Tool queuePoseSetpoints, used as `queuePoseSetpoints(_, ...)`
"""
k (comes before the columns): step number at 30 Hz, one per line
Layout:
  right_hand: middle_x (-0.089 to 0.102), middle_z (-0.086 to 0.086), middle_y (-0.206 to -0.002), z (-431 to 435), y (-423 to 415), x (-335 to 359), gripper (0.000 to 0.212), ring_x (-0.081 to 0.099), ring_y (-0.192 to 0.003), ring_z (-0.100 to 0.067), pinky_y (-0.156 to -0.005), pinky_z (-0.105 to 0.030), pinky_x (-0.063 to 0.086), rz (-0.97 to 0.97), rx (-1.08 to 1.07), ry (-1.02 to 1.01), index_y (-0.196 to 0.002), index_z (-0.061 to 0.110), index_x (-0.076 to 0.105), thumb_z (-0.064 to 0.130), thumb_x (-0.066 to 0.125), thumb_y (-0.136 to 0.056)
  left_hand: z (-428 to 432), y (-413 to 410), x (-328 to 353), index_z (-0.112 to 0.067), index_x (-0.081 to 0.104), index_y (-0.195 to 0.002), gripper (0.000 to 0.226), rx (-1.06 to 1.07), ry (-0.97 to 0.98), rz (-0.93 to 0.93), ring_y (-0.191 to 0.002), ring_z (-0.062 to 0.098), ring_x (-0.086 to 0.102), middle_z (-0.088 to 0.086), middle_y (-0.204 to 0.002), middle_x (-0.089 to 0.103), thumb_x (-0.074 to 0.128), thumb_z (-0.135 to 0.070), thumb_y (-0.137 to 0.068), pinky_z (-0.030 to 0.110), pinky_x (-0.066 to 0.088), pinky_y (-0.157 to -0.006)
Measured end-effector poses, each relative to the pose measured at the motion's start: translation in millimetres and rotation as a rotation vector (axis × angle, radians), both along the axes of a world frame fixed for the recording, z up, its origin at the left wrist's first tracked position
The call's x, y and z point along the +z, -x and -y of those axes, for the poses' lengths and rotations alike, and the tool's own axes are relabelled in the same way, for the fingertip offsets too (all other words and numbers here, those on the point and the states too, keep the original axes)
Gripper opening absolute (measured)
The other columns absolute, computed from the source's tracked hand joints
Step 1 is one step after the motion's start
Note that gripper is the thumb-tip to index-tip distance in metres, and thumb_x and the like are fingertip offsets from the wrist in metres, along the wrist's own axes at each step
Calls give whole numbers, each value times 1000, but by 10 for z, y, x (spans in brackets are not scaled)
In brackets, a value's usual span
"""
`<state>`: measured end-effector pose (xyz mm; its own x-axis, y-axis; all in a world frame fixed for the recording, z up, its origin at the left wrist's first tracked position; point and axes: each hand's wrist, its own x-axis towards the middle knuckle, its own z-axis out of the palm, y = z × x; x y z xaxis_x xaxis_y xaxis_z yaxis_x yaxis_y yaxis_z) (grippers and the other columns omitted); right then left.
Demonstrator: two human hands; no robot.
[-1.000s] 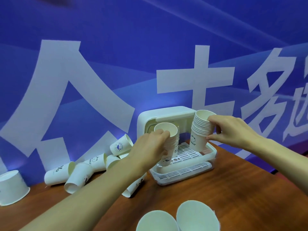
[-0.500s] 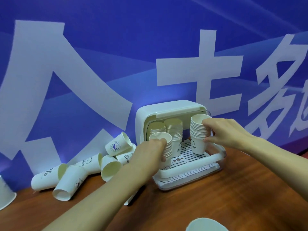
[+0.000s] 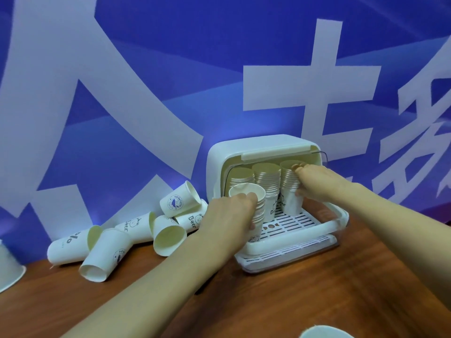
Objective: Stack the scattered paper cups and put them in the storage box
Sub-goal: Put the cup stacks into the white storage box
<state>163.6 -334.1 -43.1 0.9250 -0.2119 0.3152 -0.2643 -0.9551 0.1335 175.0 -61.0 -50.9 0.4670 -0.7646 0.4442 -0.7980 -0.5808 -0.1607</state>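
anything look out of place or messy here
Yes. Left of the storage box, several loose paper cups lie tipped on their sides in a jumble on the table, some resting on each other. The nearest cup has a rim that looks squashed. The stacks inside the box stand upright.

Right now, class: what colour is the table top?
The table top is reddish-brown wood grain; head view shows it.
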Motion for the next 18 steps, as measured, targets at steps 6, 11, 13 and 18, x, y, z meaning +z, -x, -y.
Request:
queuePoseSetpoints(6,64,-8,-125,5,-2,-40,55,65,-103,-27,-84,-39,57,7,-16,-20,-135,16,51,26,72,-85,6,38,-36,-24,26,-92,34,15,-9,22,-88,34,62,3,-104,60,61,-28,-91,36,27,-60)
queuePoseSetpoints(11,62,1,-128,-19,87,94,63,63,-107,-23,-82,-37,54,-74,-32,9,-140,23,44,39,71,-85,-27,71,-16,-18,40,-102,26,26,-22,3,-84,35,62,6,-105,56,59,-30,-90,35,26,-57)
queuePoseSetpoints(13,62,6,-130,-69,197,226,63,63,-109,-20,-80,-36,52,-54,-9,80,-140,28,41,47,68,-86,-60,75,-11,-17,41,-109,30,39,-8,6,-83,34,61,6,-107,54,57,-35,-90,35,28,-56)
queuePoseSetpoints(18,58,13,-134,-351,714,541,39,64,-109,-17,-70,-36,51,-24,39,249,-132,35,47,40,53,-94,-213,198,126,-20,40,-130,46,58,77,56,-78,37,62,2,-126,50,53,-31,-88,35,34,-54)
